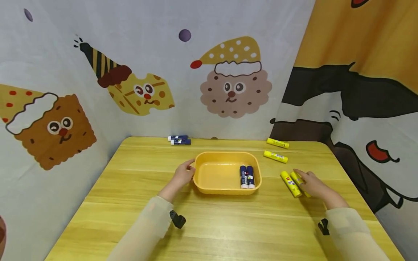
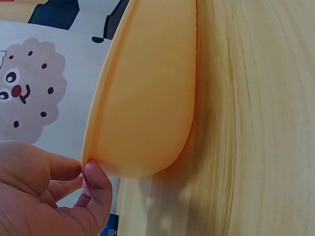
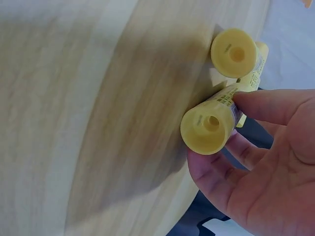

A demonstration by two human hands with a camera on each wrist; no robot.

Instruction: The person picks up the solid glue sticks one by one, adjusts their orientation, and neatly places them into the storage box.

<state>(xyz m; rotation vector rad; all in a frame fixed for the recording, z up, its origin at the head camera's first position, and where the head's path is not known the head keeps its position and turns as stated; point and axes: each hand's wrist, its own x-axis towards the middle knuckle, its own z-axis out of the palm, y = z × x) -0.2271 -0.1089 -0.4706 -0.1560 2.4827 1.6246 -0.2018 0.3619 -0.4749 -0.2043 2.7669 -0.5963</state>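
Note:
My left hand [image 1: 184, 173] pinches the left rim of a yellow plastic tray [image 1: 212, 191] between thumb and fingers; the left wrist view shows the thumb [image 2: 96, 184] on the rim. Inside the tray, at its right end, two dark blue glue sticks [image 1: 247, 177] lie side by side. On the right, my right hand [image 1: 314, 186] grips a yellow glue stick [image 3: 209, 125], thumb on one side and fingers curled round the other. Just left of it lies a second yellow glue stick [image 1: 290, 184], nearly parallel.
Two more yellow glue sticks, one at the back edge [image 1: 278, 143] and one nearer [image 1: 275, 156], lie at the back right. Two blue glue sticks [image 1: 180, 142] lie at the back left of the wooden table [image 1: 209, 228]. A cartoon-printed curtain [image 1: 183, 72] hangs behind.

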